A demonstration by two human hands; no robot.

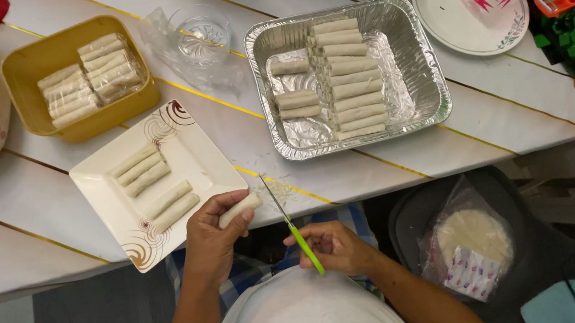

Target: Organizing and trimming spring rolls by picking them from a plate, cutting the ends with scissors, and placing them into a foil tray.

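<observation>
View: the head camera looked straight down at a white plank table [388, 169] with thin yellow seams, and at the person's lap below its near edge.
Left hand: the left hand [213, 237] hovered at the table edge, thumb and fingers pinched around one pale spring roll [241, 208], held level with one end poking out toward the blades, seemingly so that end could be trimmed.
Right hand: the right hand [333, 248] was curled shut around the green handle of a pair of scissors [293, 226], blades pointing up and away, their tips just beside the roll's free end.
Crumbs: a small scatter of pale trimmings [277, 187] lay on the table edge just beyond the blade tips.
Square plate: a white square plate [193, 146] with brown swirls sat just left of the hands, carrying five rolls in two loose groups, within easy reach.
Foil tray: a foil tray [429, 89] straight ahead held a tidy column of rolls, with a few more to its left, packed side by side.
Yellow tub: a yellow tub [25, 68] farther left held more rolls under clear wrap.
Wrappers: a clear bag of round wrappers [472, 238] rested on a dark seat at the person's right.
</observation>
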